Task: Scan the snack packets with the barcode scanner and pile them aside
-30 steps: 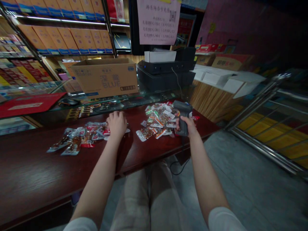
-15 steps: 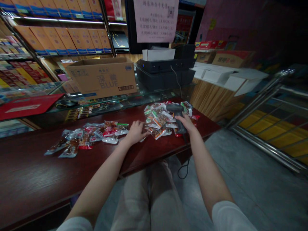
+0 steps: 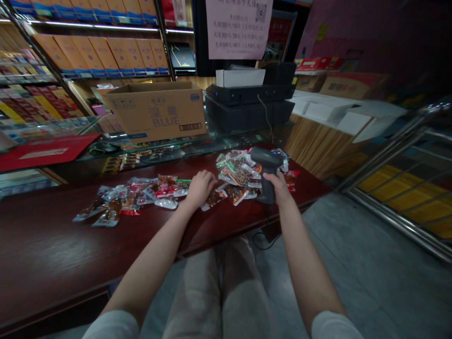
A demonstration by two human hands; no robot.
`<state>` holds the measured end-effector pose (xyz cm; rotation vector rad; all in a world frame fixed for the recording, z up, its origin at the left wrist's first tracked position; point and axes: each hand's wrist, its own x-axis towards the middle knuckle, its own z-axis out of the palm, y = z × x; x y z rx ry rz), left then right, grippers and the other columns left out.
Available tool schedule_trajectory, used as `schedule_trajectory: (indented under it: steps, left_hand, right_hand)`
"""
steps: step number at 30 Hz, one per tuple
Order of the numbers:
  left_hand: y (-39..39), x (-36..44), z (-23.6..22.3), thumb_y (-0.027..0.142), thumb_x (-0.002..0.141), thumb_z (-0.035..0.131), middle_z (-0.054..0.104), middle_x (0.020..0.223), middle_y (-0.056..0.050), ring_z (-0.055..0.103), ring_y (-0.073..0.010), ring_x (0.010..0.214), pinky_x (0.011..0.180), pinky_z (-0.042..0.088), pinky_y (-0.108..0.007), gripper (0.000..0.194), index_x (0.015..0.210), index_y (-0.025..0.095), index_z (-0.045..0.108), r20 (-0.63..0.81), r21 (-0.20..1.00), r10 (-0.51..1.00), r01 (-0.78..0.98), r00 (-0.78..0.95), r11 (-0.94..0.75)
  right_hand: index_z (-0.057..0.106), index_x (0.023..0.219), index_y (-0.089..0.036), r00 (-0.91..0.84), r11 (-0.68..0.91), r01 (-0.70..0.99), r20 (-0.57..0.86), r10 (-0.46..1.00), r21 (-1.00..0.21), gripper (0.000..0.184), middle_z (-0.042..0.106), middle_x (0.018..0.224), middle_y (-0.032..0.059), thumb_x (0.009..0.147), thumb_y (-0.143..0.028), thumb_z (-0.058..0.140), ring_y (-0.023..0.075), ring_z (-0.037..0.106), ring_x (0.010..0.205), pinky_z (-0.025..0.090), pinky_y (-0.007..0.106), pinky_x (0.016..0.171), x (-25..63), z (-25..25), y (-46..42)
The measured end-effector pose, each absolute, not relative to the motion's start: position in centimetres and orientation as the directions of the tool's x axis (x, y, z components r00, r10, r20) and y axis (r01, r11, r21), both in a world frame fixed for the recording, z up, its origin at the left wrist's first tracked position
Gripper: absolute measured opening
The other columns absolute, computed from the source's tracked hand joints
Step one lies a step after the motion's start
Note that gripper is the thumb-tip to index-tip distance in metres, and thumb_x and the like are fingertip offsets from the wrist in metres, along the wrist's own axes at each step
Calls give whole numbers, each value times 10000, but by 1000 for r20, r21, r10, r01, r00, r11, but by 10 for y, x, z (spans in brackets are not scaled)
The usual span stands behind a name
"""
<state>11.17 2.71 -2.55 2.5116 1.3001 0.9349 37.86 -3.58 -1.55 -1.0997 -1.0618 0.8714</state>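
Note:
My right hand [image 3: 278, 186] is wrapped around the grip of a dark barcode scanner [image 3: 267, 165], whose head points left over the pile. A heap of small sealed snack packets [image 3: 235, 167] lies beneath and beside the scanner on the dark red table. Between the two piles, my left hand [image 3: 201, 188] rests low with curled fingers at a brown snack packet [image 3: 213, 198] on the heap's near left edge; its fingertips are partly hidden. Left of that hand spreads a second group of snack packets [image 3: 137, 195], with red, clear and brown wrappers.
Behind the table [image 3: 45, 235], a glass counter carries a cardboard box [image 3: 158, 113], a black cash drawer [image 3: 247, 113], a mouse [image 3: 104, 148] and a red folder [image 3: 45, 150]. A metal railing [image 3: 395, 155] stands at right. The scanner's cable [image 3: 264, 246] hangs below the table edge.
The scanner is raised off the heap and tilted, its head now higher. My left hand has curled its fingers, and a brown packet now lies closer beside it. The view has shifted slightly.

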Motion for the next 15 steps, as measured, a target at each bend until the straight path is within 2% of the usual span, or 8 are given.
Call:
schedule_trajectory:
  steps: [2, 4, 6, 8, 11, 13, 15]
  left_hand:
    - [26, 110, -19, 256, 900, 516, 608, 915, -69, 572, -222, 914, 860, 457, -379, 88, 836, 202, 543, 531, 500, 779, 620, 333, -605]
    - [27, 108, -16, 275, 903, 503, 588, 838, -34, 595, -186, 790, 752, 483, -332, 92, 841, 207, 510, 528, 661, 827, 517, 194, -544]
    - [30, 107, -15, 326, 919, 475, 539, 745, 13, 579, -144, 602, 575, 462, -276, 126, 857, 217, 472, 412, 835, 908, 366, 78, -410]
    - [34, 107, -16, 351, 937, 442, 497, 687, 46, 538, -115, 476, 453, 400, -232, 147, 864, 224, 437, 259, 949, 966, 182, 15, -257]
    - [40, 106, -15, 313, 954, 428, 520, 672, 54, 576, -107, 509, 469, 436, -209, 124, 869, 223, 418, 116, 984, 992, -128, -54, -122]
    - [43, 104, -13, 277, 956, 437, 580, 716, 38, 624, -109, 608, 569, 508, -230, 105, 871, 216, 425, 57, 939, 995, -335, -85, -83]
    - [46, 100, -9, 240, 945, 467, 634, 792, 12, 651, -109, 710, 686, 543, -258, 83, 872, 203, 451, 17, 868, 998, -495, -63, -47]
  right_hand:
    - [707, 828, -203, 227, 267, -47, 250, 941, -962, 229, 721, 818, 36, 685, -374, 656, 255, 674, 867, 531, 359, 764, 365, -13, -35]
    - [700, 782, -201, 178, 282, -94, 262, 948, -955, 190, 726, 823, 37, 677, -353, 659, 258, 679, 901, 524, 374, 830, 354, -11, -33]
    - [687, 768, -198, 132, 270, -175, 249, 959, -947, 172, 723, 808, 38, 675, -340, 663, 249, 685, 883, 529, 371, 834, 346, -10, -30]
    - [667, 805, -195, 65, 220, -280, 210, 976, -935, 193, 711, 787, 35, 683, -344, 663, 225, 687, 803, 549, 351, 761, 342, -10, -28]
    - [609, 902, -193, -94, 72, -396, 118, 988, -915, 273, 667, 717, 9, 722, -395, 646, 158, 628, 566, 521, 287, 533, 339, -12, -23]
    - [555, 902, -198, -212, -28, -422, 68, 975, -906, 280, 604, 642, -28, 747, -416, 635, 108, 524, 425, 431, 238, 401, 335, -14, -19]
    - [506, 856, -202, -298, -88, -440, 53, 953, -893, 257, 533, 589, -58, 758, -400, 637, 72, 420, 358, 340, 208, 340, 331, -17, -15]
